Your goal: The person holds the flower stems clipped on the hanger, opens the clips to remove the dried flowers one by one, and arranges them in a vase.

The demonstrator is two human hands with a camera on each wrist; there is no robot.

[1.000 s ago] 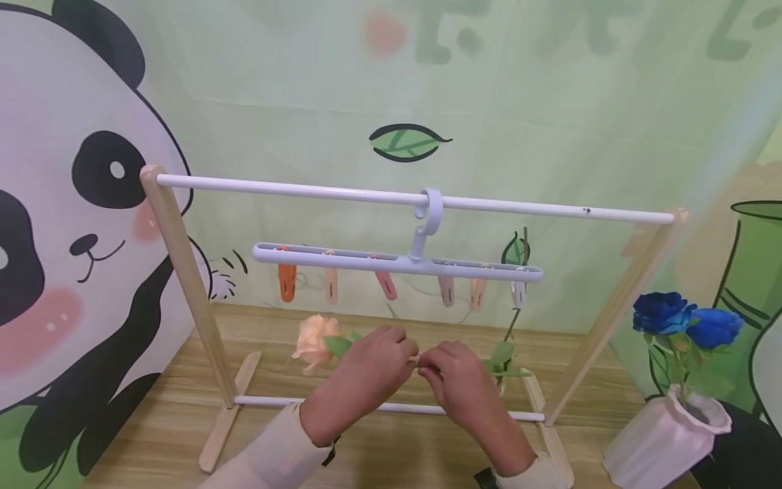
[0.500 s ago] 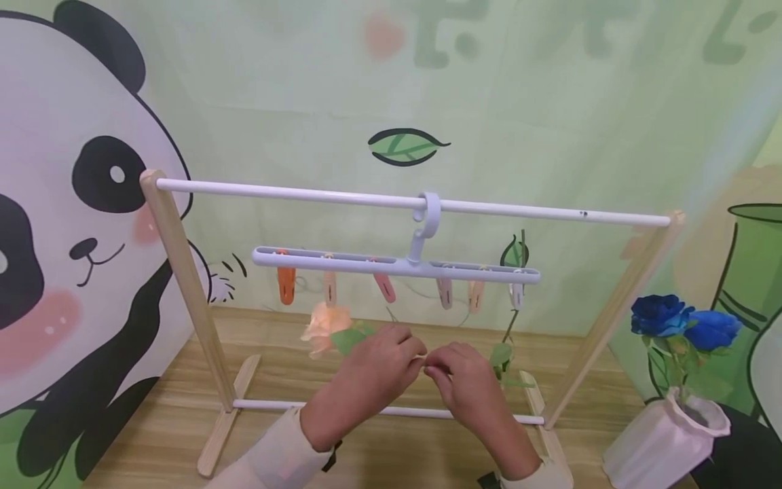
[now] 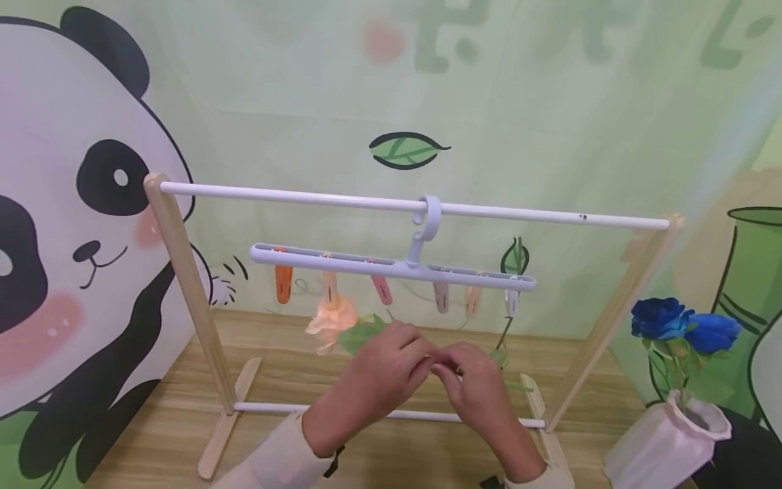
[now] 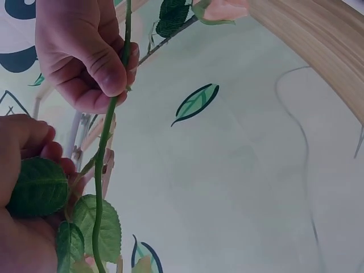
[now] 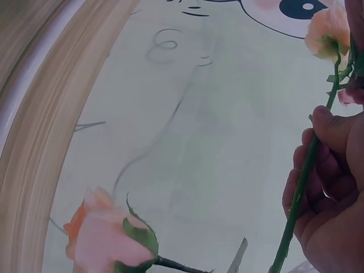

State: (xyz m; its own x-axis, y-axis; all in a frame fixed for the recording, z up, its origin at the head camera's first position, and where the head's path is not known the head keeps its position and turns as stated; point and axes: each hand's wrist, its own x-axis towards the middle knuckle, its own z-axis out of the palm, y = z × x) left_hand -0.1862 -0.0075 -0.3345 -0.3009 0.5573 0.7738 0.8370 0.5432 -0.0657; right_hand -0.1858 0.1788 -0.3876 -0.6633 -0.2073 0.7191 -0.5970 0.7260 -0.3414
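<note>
Between them my hands hold a peach rose (image 3: 332,322) sideways by its green stem (image 5: 304,182). My left hand (image 3: 385,373) grips the stem on the bloom side, its fingers curled close to the leaves (image 4: 102,224). My right hand (image 3: 476,380) pinches the stem farther along with thumb and fingers, right beside the left fingertips. In the head view the bloom overlaps the lower end of the peach clip (image 3: 330,288) on a lilac hanger (image 3: 348,263). A second rose (image 5: 111,239) hangs by its dark stem from the white clip (image 3: 512,302); my right hand hides its bloom in the head view.
A wooden rack with a white top bar (image 3: 275,196) carries the hanger, which also has orange, pink, mauve and beige clips. Right of the rack, a white vase (image 3: 662,441) holds blue roses (image 3: 662,318). Behind stands a pale green backdrop (image 3: 293,102) with a printed panda.
The rose's bloom has shifted right and up, now overlapping the peach clip in view. Both hands have moved slightly right, and their fingertips have come closer together on the stem.
</note>
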